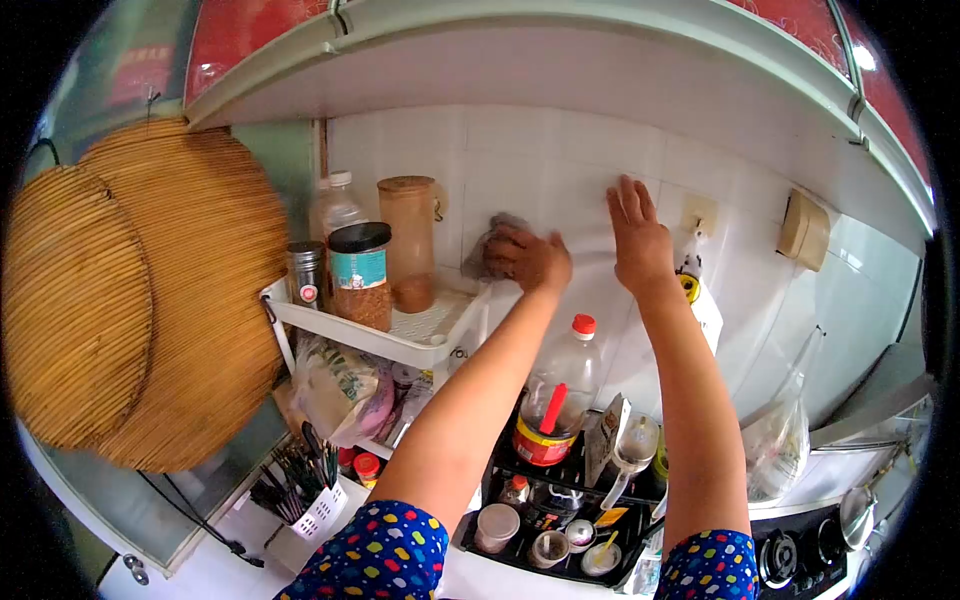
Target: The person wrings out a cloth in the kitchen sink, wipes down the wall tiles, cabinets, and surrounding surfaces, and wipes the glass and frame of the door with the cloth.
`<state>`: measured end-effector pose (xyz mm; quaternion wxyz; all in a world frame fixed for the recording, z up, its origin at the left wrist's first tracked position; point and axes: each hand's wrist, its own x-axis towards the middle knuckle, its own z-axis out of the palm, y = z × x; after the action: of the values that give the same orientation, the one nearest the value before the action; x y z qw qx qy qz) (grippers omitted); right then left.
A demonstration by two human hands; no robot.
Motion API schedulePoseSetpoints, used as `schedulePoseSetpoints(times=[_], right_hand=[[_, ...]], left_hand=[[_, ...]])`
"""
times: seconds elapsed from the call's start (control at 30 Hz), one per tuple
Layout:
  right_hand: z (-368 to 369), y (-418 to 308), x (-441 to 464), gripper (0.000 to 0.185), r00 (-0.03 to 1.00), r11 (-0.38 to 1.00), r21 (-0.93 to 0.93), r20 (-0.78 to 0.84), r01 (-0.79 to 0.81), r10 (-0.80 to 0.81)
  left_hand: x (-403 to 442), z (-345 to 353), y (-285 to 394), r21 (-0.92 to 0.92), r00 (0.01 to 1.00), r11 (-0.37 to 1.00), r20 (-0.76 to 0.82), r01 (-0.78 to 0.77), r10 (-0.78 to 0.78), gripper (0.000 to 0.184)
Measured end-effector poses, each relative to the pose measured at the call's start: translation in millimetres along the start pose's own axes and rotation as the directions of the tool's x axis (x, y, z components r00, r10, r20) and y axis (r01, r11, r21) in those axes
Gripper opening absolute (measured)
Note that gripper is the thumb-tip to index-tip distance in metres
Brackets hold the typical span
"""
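Against the white tiled wall [590, 140], my left hand [530, 260] presses a dark grey cloth [482, 256], its fingers curled over it. My right hand [640, 232] lies on the tiles further right, fingers stretched upward, holding nothing. Just right of it are a wall socket [700, 214] and a hanging item with a yellow ring [688, 287]. Below and between my arms stands a clear bottle with a red cap [570, 370].
A white shelf [370, 345] with jars is at the left, beside round woven mats [210, 290]. Cabinets [560, 60] hang overhead. Below are a black rack [500, 470], a utensil holder [318, 512] and a stove [800, 560]. A plastic bag [780, 450] hangs right.
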<state>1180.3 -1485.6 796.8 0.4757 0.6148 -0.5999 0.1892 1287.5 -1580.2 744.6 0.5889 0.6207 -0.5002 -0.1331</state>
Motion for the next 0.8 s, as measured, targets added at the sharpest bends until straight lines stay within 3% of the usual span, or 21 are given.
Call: schedulePoseSetpoints(times=[0.03,0.07,0.1,0.13,0.2,0.23,0.3,0.33,0.37,0.43,0.47,0.53,0.63,0.73,0.8], right_hand=[[1,0,0,0.071,1.0,1.0,0.006,-0.005,-0.006,0.006],[1,1,0,0.071,1.0,1.0,0.011,-0.013,0.001,-0.001],[0,1,-1,0.071,1.0,1.0,-0.011,-0.021,0.002,-0.003],[0,1,-2,0.072,1.0,1.0,-0.031,-0.026,0.003,-0.003],[1,3,-3,0.073,0.999,1.0,-0.024,-0.031,0.008,-0.009],[2,3,-2,0.073,1.0,1.0,-0.024,-0.03,0.008,-0.009],[1,3,-1,0.075,1.0,0.999,-0.032,-0.023,0.011,-0.012],[-3,2,-2,0.077,1.0,1.0,-0.024,-0.001,0.011,-0.011],[-6,2,-3,0.079,1.0,1.0,-0.018,0.019,0.011,-0.01],[-1,2,-2,0.086,1.0,0.998,-0.061,-0.01,0.016,-0.016],[-4,1,-1,0.088,1.0,0.997,-0.075,0.027,0.005,-0.003],[-4,1,0,0.091,0.998,0.995,-0.095,0.062,-0.002,0.008],[-14,-4,2,0.092,0.989,0.985,-0.171,0.141,-0.007,0.032],[-11,-5,3,0.092,0.991,0.982,-0.188,0.129,-0.009,0.034],[-11,-8,3,0.092,0.995,0.981,-0.193,0.096,-0.007,0.026]], left_hand=[[-3,6,0,0.002,1.0,1.0,-0.008,0.004,-0.004,0.1],[-5,7,2,0.108,0.965,0.962,-0.045,-0.251,0.257,0.09],[-3,5,2,0.224,0.864,0.849,-0.054,-0.478,0.501,0.082],[1,3,3,0.232,0.865,0.85,-0.063,-0.472,0.498,0.082],[0,-25,21,0.201,0.532,0.542,-0.103,-0.816,0.84,0.061],[3,-41,27,0.209,0.537,0.546,-0.106,-0.811,0.837,0.061],[20,-73,31,0.175,0.439,0.412,0.167,-0.894,0.883,0.044],[29,-88,30,0.189,0.381,0.348,0.182,-0.918,0.907,0.039],[41,-102,29,0.2,0.386,0.351,0.174,-0.915,0.906,0.039],[61,-132,26,0.299,0.052,-0.014,0.211,-0.954,0.976,0.04],[67,-153,26,0.306,0.054,-0.012,0.206,-0.952,0.977,0.04],[76,-204,24,0.299,-0.102,-0.177,0.25,-0.938,0.963,0.038],[114,-261,4,0.412,-0.187,-0.227,0.135,-0.882,0.973,0.037],[156,-314,-18,0.517,-0.154,-0.174,0.081,-0.838,0.985,0.038],[180,-340,-34,0.569,-0.009,-0.082,0.13,-0.819,0.991,0.037]])
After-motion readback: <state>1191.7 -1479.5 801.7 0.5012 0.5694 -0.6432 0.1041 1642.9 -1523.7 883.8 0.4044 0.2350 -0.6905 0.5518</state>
